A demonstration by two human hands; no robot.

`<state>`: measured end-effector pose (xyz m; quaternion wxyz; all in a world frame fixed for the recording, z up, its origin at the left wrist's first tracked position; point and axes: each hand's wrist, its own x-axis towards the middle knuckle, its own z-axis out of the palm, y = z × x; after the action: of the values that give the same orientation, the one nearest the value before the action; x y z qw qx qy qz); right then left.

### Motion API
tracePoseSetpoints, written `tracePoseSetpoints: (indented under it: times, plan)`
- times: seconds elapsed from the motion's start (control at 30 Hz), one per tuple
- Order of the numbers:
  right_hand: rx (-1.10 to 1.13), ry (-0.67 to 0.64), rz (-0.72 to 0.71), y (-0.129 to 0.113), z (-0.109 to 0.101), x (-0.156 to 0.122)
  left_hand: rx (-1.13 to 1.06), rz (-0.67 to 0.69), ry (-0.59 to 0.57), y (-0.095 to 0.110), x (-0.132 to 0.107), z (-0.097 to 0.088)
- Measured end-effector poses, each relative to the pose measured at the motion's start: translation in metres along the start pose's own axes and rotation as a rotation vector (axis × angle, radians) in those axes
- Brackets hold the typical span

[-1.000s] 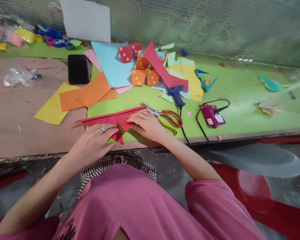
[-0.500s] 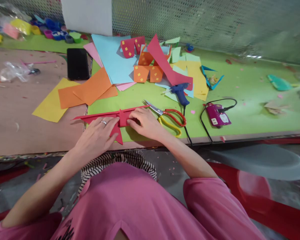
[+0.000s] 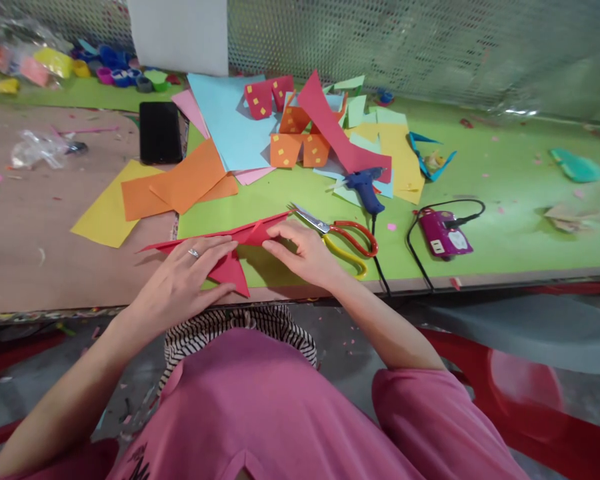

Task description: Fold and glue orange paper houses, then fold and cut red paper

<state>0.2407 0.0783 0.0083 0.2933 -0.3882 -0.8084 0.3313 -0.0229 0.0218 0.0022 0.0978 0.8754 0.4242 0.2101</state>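
A folded red paper point(image 3: 230, 270) lies at the table's front edge, with a long narrow strip across its top and a pointed piece reaching down. My left hand point(image 3: 183, 270), a ring on one finger, rests flat across its left part, thumb spread away from the fingers. On the right, my right hand point(image 3: 303, 252) pinches the paper's folded end between thumb and fingers. Scissors point(image 3: 325, 228) with one red and one yellow handle lie just beyond my right hand, blades pointing left near the strip's tip.
A blue glue gun point(image 3: 366, 190) and a purple power adapter point(image 3: 445, 233) with a black cord lie to the right. Behind are orange paper point(image 3: 180, 183), blue paper point(image 3: 230, 127) and yellow-spotted cut-outs point(image 3: 285, 150). A black phone point(image 3: 160, 132) lies at the left.
The upright red flap at the middle now lies slanted along the strip, folded over to the right. My right hand has shifted slightly right; my left thumb has spread lower.
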Motion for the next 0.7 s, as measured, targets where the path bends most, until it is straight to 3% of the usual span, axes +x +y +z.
tracePoseSetpoints:
  times: [0.2, 0.37, 0.53, 0.7]
  plan:
    - [0.148, 0.010, 0.169, -0.008, -0.001, -0.002, 0.067, 0.027, 0.031, 0.010, -0.001, -0.005]
    - [0.152, 0.022, 0.186, -0.006, 0.000, -0.003, 0.216, 0.109, 0.031, 0.010, -0.008, -0.008]
    - [0.178, 0.009, 0.207, -0.005, 0.001, -0.003, 0.302, 0.103, -0.030, 0.007, -0.012, -0.010]
    - [0.208, 0.030, 0.210, -0.004, 0.000, -0.004, 0.306, 0.122, 0.012, 0.005, -0.014, -0.009]
